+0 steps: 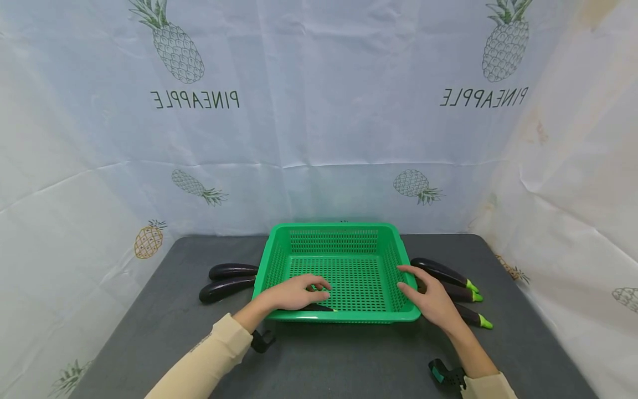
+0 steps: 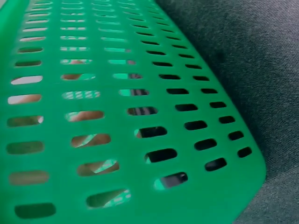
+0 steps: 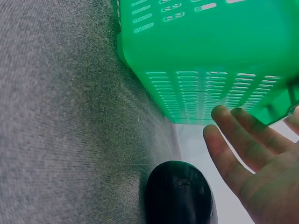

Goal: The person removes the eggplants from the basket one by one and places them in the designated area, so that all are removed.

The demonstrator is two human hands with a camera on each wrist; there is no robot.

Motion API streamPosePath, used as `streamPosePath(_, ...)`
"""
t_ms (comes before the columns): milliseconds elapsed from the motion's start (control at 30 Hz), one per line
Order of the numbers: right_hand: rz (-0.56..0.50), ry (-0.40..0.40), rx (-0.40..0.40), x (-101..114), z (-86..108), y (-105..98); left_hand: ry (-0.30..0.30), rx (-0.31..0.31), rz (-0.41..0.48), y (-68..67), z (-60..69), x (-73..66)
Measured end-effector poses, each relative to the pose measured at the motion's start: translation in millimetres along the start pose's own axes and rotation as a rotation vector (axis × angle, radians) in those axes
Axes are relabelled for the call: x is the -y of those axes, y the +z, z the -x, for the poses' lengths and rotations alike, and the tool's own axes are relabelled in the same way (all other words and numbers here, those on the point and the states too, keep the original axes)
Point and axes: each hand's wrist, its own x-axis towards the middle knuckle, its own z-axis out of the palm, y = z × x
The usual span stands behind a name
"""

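A green perforated plastic basket (image 1: 344, 317) sits mid-table. My left hand (image 1: 294, 292) reaches over its front left rim, fingers loosely bent and thumb apart from them. Beneath that hand an eggplant (image 1: 319, 307) lies inside along the front wall, partly hidden by hand and rim. In the left wrist view, the basket wall (image 2: 56, 135) blocks most of the hand. My right hand (image 1: 431, 299) is at the right rim with its fingers spread; whether they touch the rim I cannot tell. A dark eggplant (image 3: 180, 193) lies below this hand in the right wrist view.
Two eggplants (image 1: 226, 289) lie left of the basket, their right ends hidden behind it. Three eggplants with green stems (image 1: 441, 271) lie on its right. The dark grey table (image 1: 344, 360) meets a pineapple-print cloth (image 1: 344, 133) at the back.
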Motion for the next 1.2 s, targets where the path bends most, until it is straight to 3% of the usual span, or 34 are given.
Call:
streamPosePath(333,0.025,-0.003,-0.004,1.4,0.4,-0.6,-0.098,0.081,0.024,2.7,-4.6,2.1)
streamPosePath(533,0.038,-0.002,-0.009,2.0,0.4,-1.0,-0.132,0.111,-0.021,3.5,-7.6,3.3)
streamPosePath(833,0.015,-0.007,-0.007,0.2,1.9,0.9,-0.087,0.159,-0.047,2.1,-7.4,5.5)
streamPosePath(1200,-0.003,-0.011,-0.003,1.1,1.8,0.5,-0.008,0.155,0.034,-1.0,-8.2,7.9)
